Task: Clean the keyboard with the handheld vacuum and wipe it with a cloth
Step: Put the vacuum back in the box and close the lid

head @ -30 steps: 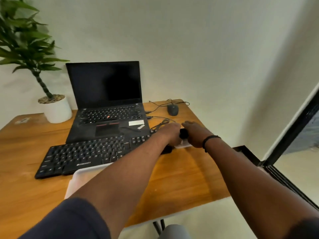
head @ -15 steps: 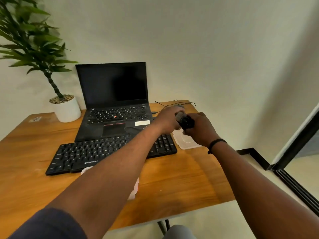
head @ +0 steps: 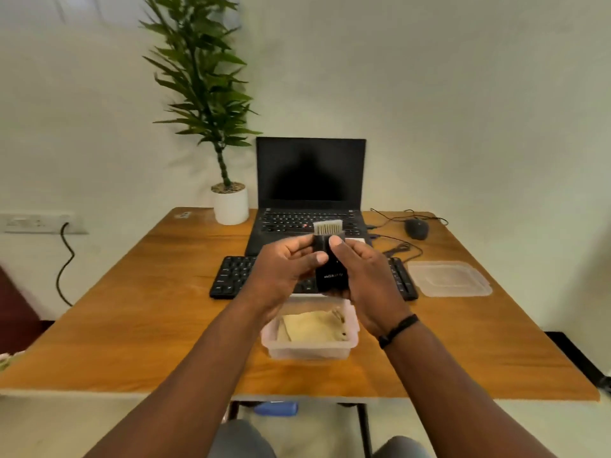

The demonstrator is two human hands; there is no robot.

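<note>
At the centre of the frame both hands grasp the handheld vacuum [head: 330, 262], a small black block held upright with its pale brush head pointing up. The left hand [head: 284, 269] curls round its left side, thumb across the front; the right hand [head: 363, 276] wraps the right side, thumb pressed near the top. The vacuum is raised clear of the keyboard [head: 231, 276], which lies just behind and below the hands, partly hidden by them. Lower centre, a clear plastic container [head: 309, 348] holds a folded beige cloth [head: 310, 327]; its lid [head: 449, 279] rests at right. By my reading, cleaning has not begun: vacuuming and wiping both remain, with the cloth untouched.
</note>
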